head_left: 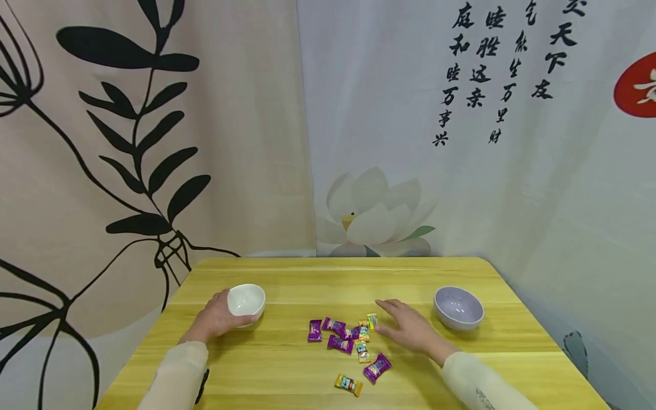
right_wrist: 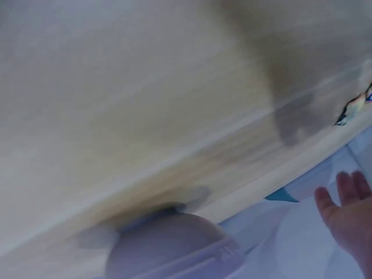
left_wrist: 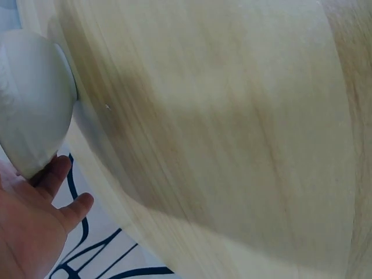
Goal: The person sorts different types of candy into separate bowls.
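Note:
At the left of the table my left hand holds a small white bowl, its thumb along the near side. In the left wrist view, fingers of that hand meet the side of the white bowl. My right hand hovers with extended fingers beside a yellow wrapped candy and holds nothing visible. Several purple wrapped candies and yellow ones lie in a loose group mid-table. Closer to the front are a purple candy and a yellow candy.
A lilac bowl stands on the right side of the wooden table, beyond my right forearm. Behind the table hangs a printed cloth with plants, a lotus and writing.

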Demonstrator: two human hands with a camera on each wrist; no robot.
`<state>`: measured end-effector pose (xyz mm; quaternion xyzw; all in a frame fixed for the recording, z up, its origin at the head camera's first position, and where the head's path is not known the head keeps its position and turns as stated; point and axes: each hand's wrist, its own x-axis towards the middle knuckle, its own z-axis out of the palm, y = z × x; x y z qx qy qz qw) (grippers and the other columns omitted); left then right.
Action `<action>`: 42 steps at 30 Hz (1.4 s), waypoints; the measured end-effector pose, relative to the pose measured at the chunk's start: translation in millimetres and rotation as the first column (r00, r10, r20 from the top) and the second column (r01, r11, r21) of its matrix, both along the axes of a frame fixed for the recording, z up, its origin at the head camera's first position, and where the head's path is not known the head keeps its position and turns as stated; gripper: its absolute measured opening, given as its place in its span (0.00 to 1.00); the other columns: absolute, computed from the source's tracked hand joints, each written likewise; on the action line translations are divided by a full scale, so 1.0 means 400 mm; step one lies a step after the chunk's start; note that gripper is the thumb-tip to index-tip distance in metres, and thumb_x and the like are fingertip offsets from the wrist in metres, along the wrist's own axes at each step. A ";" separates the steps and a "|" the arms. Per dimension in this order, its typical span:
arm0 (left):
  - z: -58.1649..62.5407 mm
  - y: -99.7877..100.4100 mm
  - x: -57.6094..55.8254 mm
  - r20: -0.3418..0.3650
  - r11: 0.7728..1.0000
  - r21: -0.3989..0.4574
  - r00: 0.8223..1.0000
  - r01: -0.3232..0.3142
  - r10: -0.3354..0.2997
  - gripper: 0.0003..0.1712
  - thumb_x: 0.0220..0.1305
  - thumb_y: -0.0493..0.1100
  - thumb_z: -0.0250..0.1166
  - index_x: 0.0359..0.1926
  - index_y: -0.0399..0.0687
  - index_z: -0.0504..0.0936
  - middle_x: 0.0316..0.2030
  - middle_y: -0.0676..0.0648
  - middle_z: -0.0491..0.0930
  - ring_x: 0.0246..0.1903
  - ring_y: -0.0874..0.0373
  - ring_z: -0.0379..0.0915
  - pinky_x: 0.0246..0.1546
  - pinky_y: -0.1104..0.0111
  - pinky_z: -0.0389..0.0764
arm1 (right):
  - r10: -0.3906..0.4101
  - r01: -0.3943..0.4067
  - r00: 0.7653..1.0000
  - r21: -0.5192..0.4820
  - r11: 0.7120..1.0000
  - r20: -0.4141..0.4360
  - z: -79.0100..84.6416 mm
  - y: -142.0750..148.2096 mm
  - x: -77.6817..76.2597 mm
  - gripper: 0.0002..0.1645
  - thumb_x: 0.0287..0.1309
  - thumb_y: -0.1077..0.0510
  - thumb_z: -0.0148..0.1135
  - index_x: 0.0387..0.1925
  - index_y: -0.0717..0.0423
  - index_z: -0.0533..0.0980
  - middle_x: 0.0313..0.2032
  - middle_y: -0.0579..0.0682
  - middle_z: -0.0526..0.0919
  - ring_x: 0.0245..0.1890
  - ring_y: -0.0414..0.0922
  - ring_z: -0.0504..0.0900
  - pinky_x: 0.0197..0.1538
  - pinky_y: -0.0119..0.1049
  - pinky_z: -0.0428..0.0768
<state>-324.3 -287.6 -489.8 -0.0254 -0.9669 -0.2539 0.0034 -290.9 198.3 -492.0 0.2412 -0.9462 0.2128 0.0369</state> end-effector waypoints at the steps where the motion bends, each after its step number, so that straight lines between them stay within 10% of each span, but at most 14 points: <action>1: 0.001 -0.001 0.001 0.000 1.000 0.007 1.000 -0.003 0.003 0.72 0.42 0.72 0.75 0.71 0.27 0.51 0.59 0.26 0.64 0.55 0.33 0.66 0.52 0.40 0.71 | 0.037 -0.037 0.999 0.004 0.999 0.007 0.004 0.000 0.002 0.39 0.66 0.37 0.59 0.72 0.51 0.65 0.66 0.59 0.70 0.62 0.61 0.71 0.63 0.59 0.68; 9: -0.002 -0.012 0.000 -0.007 0.999 0.037 1.000 -0.011 0.011 0.73 0.41 0.71 0.76 0.71 0.27 0.51 0.60 0.26 0.63 0.55 0.33 0.66 0.53 0.40 0.71 | 0.270 -0.273 0.962 0.061 0.960 0.044 0.002 0.002 0.044 0.35 0.64 0.40 0.63 0.66 0.53 0.72 0.60 0.52 0.75 0.59 0.54 0.75 0.61 0.55 0.72; 42: -0.023 -0.007 0.000 -0.020 0.997 0.073 1.000 -0.007 0.009 0.72 0.41 0.70 0.77 0.72 0.30 0.53 0.60 0.29 0.64 0.56 0.36 0.67 0.54 0.42 0.71 | 0.527 -0.489 0.815 0.202 0.849 -0.242 -0.080 0.017 0.069 0.16 0.58 0.47 0.69 0.47 0.46 0.84 0.46 0.41 0.82 0.47 0.39 0.79 0.55 0.48 0.76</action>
